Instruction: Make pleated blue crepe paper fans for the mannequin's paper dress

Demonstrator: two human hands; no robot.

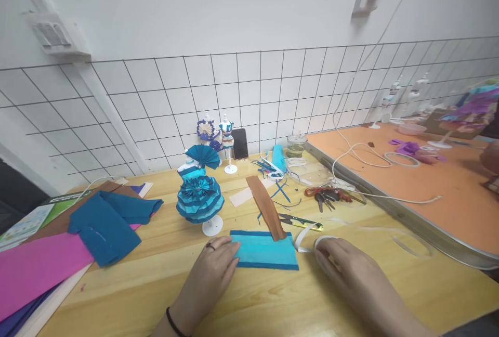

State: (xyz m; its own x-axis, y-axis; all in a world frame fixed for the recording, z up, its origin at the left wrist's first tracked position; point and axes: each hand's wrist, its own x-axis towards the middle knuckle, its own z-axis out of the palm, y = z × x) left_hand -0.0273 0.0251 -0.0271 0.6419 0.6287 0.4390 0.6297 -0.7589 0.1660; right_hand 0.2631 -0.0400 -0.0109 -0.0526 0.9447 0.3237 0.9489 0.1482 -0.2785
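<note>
A turquoise crepe paper strip with dark blue bands along its long edges lies flat in front of me. My left hand is closed at the strip's left end, fingertips and thumb on the paper. To the right of the strip, my right hand curls around a roll of white tape, mostly hidden under the fingers. A loose white tape end loops toward the strip. One end of a brown paper strip overlaps the turquoise strip's upper edge. Yellow-handled snips lie just behind.
A small dress form in pleated blue paper stands behind my left hand. Folded dark blue paper and pink paper lie at left. Keys, a white cable and paper scraps occupy the back right. An orange tabletop adjoins.
</note>
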